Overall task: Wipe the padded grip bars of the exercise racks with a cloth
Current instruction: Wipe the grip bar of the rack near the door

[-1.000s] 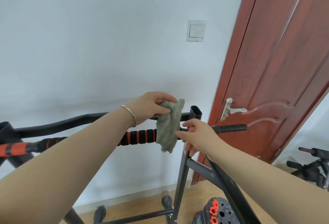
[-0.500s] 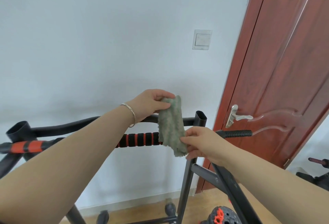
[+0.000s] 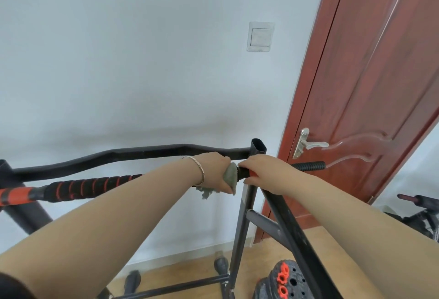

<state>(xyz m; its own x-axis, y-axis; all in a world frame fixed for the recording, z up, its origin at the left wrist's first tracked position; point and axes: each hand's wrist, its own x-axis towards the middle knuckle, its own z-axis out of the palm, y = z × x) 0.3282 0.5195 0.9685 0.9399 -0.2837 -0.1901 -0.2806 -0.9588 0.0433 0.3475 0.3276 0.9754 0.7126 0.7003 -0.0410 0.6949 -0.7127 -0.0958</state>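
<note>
Black-and-red padded grip bar (image 3: 90, 188) runs left from the black upright post (image 3: 242, 222); beside the post, the left hand (image 3: 213, 170) grips a grey-green cloth (image 3: 231, 175) round it, and the right hand (image 3: 263, 170) grips bare padding. A red-brown wooden door (image 3: 356, 108) stands right of the post.

There's the black foam-padded grip bar (image 3: 95, 188) banded with thin red rings, a fuzzy grey-green cloth (image 3: 231, 175), a red-brown wooden door (image 3: 368, 85) with silver lever handle (image 3: 311, 144), and a plain pale grey-white wall (image 3: 118, 61).

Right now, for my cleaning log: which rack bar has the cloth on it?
The red-striped padded bar: the left hand grips the grey-green cloth around its right end. The curved black bar behind and the short ribbed grip carry none.
</note>
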